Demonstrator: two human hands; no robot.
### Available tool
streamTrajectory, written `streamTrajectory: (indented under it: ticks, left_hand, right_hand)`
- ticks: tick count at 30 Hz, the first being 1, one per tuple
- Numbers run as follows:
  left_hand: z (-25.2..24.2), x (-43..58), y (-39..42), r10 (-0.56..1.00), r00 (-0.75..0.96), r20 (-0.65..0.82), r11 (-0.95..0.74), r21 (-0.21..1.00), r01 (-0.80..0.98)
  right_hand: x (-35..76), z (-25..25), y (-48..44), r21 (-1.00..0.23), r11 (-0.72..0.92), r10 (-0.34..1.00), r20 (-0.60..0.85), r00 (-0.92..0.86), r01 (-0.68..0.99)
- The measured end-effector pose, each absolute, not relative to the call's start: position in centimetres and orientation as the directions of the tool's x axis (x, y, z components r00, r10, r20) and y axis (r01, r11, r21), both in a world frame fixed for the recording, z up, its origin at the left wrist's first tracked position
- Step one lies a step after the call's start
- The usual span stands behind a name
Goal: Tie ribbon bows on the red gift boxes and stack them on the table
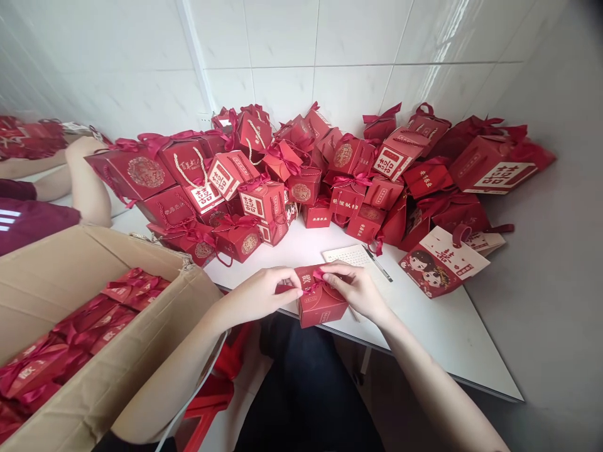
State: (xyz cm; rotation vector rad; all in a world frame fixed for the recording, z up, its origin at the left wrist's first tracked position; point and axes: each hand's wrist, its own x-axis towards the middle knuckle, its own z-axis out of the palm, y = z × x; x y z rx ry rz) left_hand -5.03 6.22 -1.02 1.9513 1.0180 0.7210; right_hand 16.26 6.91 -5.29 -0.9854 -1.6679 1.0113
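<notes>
A small red gift box (323, 312) with gold lettering sits at the table's front edge, directly before me. Across its top runs a dark pink ribbon (318, 275) tied in the middle. My left hand (277, 287) pinches the ribbon at the box's left side. From the right, my right hand (352, 285) has thumb and finger closed on the ribbon near the knot. Behind the box lie a notebook (346, 253) with printed or written lines and a pen (378, 263).
Red gift boxes (249, 201) are heaped along the white table (452, 320) against the tiled wall. A white-topped box with cartoon figures (433, 263) stands at right. At left, a cardboard carton (141, 333) holds ribboned red boxes. Another person's arm (89, 179) is beyond it; a red stool (207, 402) stands below.
</notes>
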Motion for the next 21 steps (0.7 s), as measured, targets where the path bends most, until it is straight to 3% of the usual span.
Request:
streamTrajectory:
  ticks: [4, 10, 15, 21]
  left_hand:
    - [0.1, -3.9, 7.2, 0.803, 0.552, 0.224, -0.498, 0.760, 0.418]
    - [1.9, -2.0, 9.4, 0.673, 0.677, 0.298, -0.686, 0.593, 0.421]
    - [1.9, -0.7, 11.7, 0.658, 0.720, 0.219, -0.640, 0.667, 0.382]
    - [-0.4, -0.8, 13.1, 0.774, 0.619, 0.134, -0.459, 0.793, 0.402]
  right_hand:
    - [15.9, -5.7, 7.1, -0.888, 0.399, 0.905, 0.341, -0.255, 0.229]
    - [15.6, -6.0, 7.2, -0.946, 0.317, 0.930, 0.297, -0.216, 0.068]
    - [15.8, -6.5, 7.2, -0.977, 0.209, 0.949, 0.214, -0.230, -0.050]
    - [16.1, -6.8, 7.5, -0.975, 0.181, 0.957, 0.204, -0.207, -0.126]
